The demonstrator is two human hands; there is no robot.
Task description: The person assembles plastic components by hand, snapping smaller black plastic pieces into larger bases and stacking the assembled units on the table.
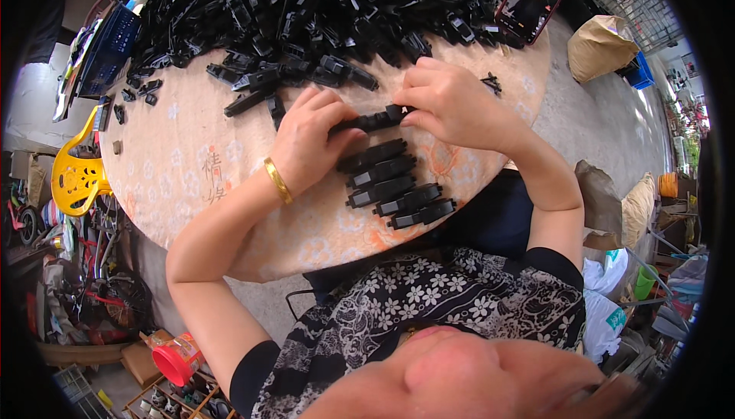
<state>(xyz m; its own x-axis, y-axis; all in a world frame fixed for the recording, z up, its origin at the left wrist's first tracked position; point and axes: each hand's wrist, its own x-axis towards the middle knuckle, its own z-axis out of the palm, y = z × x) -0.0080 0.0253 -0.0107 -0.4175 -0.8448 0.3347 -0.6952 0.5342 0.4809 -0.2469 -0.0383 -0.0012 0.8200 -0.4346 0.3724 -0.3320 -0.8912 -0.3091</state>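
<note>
A long black plastic part lies between my hands, just above the tabletop. My left hand, with a gold bangle at the wrist, is closed on its left end. At the other end, the thumb and fingers of my right hand pinch it; the fingertips hide some of that end. Toward me, several similar black parts lie side by side in a slanting row on the round table. A large heap of loose black plastic pieces covers the table's far side, with stray ones close to my left hand.
A phone leans at the far right of the table. To the left are a yellow plastic chair and a dark blue crate. A brown sack stands on the floor at right. A red bucket is at lower left.
</note>
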